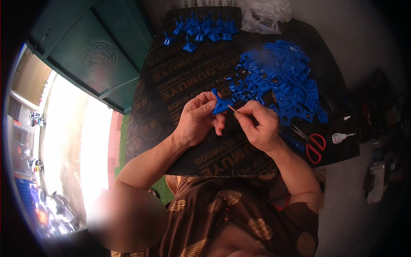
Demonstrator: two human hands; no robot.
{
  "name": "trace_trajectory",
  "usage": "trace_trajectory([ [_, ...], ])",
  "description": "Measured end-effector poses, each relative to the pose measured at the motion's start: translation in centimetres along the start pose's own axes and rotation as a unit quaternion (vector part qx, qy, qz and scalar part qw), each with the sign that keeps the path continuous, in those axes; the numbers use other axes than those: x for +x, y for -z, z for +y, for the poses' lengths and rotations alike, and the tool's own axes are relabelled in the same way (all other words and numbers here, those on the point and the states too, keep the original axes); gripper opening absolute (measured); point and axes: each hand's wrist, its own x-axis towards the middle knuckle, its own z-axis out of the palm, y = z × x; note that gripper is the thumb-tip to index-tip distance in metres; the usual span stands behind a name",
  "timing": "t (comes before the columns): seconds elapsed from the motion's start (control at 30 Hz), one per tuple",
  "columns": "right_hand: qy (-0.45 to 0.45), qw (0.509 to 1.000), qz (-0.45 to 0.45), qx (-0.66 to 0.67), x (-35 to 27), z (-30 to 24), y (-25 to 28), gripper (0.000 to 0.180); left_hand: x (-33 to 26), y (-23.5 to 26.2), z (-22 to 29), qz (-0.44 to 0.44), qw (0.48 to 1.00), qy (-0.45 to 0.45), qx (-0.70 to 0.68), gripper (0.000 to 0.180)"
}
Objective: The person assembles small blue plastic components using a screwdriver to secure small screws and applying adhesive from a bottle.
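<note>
My left hand [193,119] is closed on a small blue plastic part [221,105], gripping it between thumb and fingers above the dark table. One curved prong of the part sticks up past my fingertips. Between the thumb and forefinger of my right hand [263,130] is a thin copper-coloured pin [232,108]. Its far end meets the right side of the blue part; whether it goes inside cannot be made out. Just beyond my hands lie small loose blue pieces [248,91], beside a large heap of flat blue plastic parts [295,81].
Red-handled scissors [314,147] and a small white bottle [342,137] lie right of my right hand, near a white cap [346,118]. Blue assemblies [207,30] stand at the table's far left, by a clear plastic bag [265,17]. A green door [98,51] stands left.
</note>
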Motion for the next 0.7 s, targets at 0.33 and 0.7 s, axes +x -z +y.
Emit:
trace_trajectory([
  [0.33, -0.041, 0.998, 0.047, 0.012, -0.1, 0.6, -0.4, 0.008, 0.0, 0.2, -0.1, 0.005, 1.0, 0.008, -0.016, 0.018],
  [0.7, 0.018, 0.999, 0.008, -0.035, 0.0, 0.4, -0.6, 0.014, 0.2, 0.6, -0.5, 0.032, 0.999, -0.006, -0.009, 0.016],
])
